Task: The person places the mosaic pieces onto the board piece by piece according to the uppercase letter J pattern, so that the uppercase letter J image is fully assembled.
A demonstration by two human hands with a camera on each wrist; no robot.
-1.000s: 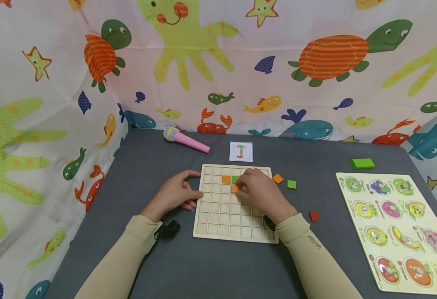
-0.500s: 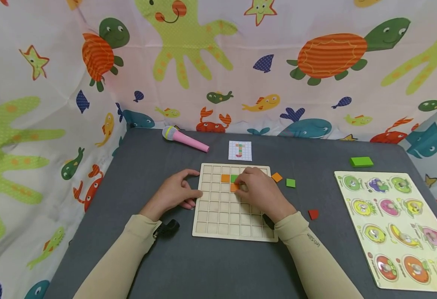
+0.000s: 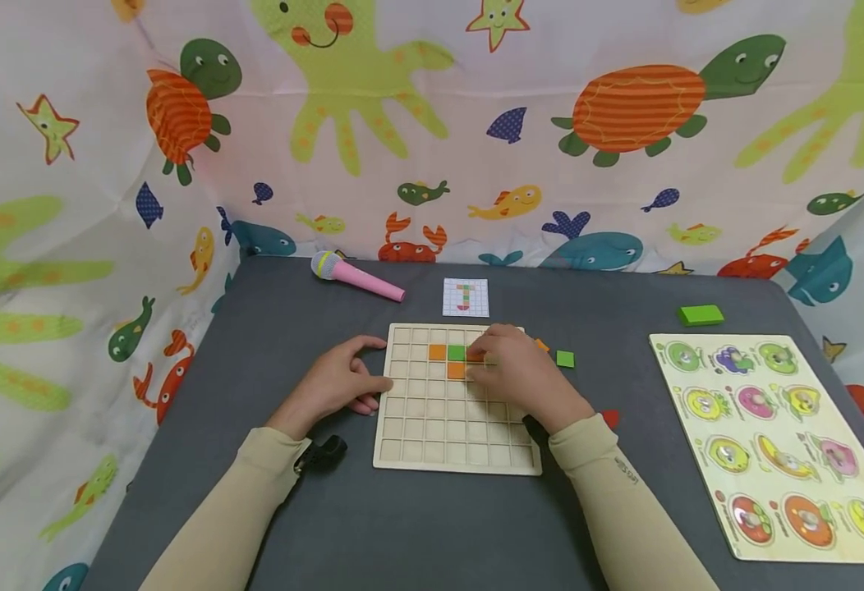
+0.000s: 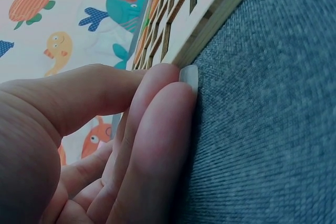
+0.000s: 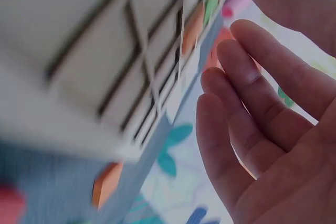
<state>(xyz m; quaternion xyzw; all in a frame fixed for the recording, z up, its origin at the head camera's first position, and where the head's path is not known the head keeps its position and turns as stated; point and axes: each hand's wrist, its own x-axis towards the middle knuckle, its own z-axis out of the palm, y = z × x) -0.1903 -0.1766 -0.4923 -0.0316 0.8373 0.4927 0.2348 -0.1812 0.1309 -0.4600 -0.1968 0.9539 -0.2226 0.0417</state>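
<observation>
A wooden grid board (image 3: 411,427) lies on the dark table. My left hand (image 3: 328,384) holds its left edge, thumb at the rim and the other fingers curled against the side, as the left wrist view shows. My right hand (image 3: 521,373) is over the board's upper right, fingers slightly bent. In the right wrist view a gap shows between thumb and fingers, with nothing in it. Set in the cells are an orange tile (image 3: 437,352), a green tile (image 3: 457,353) and a lower orange tile (image 3: 457,371). Another orange tile (image 3: 474,358) is partly hidden by the right fingertips.
Right of the board lie a loose orange tile (image 3: 542,345), a green tile (image 3: 565,359) and a red piece (image 3: 611,419). Behind it are a pattern card (image 3: 466,297) and a pink toy microphone (image 3: 361,279). A fruit puzzle board (image 3: 742,476) and green block (image 3: 701,315) stand right.
The right fingers have shifted slightly right and loosened, uncovering the green tile, the lower orange tile and part of another orange one. The left hand stays at the board's edge. The head view has turned slightly.
</observation>
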